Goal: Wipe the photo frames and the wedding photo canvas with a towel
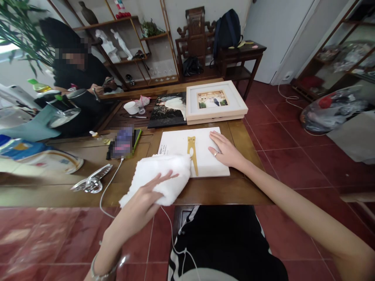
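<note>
My left hand (149, 195) lies on a folded white fluffy towel (172, 183), its fingers stretched out over the cloth. The towel covers the near left corner of a flat white panel (216, 160) on the table. My right hand (224, 150), with a ring on one finger, rests flat on the panel's right side, fingers extended. Between the two hands, a gold-coloured flat piece with a cat-like head (192, 150) lies on the panel, its near left side beside the towel. Small printed text shows at the panel's left.
Behind the panel lie a dark photo print (168, 111) and a white-framed photo (216, 102) on a box. Leftward are a charging phone (121, 142), a silver metal object (93, 179) and a blue-and-white bottle (41, 154). Another person (79, 70) sits at the far left.
</note>
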Tool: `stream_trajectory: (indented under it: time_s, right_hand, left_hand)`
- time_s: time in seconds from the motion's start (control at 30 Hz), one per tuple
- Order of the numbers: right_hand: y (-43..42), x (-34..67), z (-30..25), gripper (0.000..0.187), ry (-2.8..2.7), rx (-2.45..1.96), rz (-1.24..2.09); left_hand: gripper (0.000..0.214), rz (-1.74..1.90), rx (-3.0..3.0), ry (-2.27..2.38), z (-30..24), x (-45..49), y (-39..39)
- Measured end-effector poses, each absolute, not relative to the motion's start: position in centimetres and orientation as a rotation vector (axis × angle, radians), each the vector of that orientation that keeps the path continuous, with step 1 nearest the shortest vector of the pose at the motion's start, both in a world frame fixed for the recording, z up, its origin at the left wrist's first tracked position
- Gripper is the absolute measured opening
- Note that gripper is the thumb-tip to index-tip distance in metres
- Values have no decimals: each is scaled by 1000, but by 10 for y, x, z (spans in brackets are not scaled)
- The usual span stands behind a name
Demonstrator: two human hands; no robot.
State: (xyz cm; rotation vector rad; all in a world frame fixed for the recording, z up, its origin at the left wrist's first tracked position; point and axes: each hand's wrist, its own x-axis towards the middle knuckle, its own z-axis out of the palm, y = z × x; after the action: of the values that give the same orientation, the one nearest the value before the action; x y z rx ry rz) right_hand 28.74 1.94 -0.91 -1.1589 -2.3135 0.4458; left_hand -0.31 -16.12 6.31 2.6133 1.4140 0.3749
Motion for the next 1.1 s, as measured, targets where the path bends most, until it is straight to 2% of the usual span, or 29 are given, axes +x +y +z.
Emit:
stream_trajectory:
  time_s: [0.37,0.57,0.8,1.1]
  right_hand:
    - [18,289,-7,57,-2313,-1142,465]
    - [19,290,-10,59,-2305,-1136,461]
    - [20,290,-9,59,-2324,-1137,464]
    - [18,288,-4,58,-2330,-1173,474]
  left_hand:
    - [23,576,2527,1466,55,19,-54]
    - [31,574,2601,1406,40,42,-11]
    - [39,242,2687,1415,50,59,-53]
    - [38,163,2685,1221,75,59,-148]
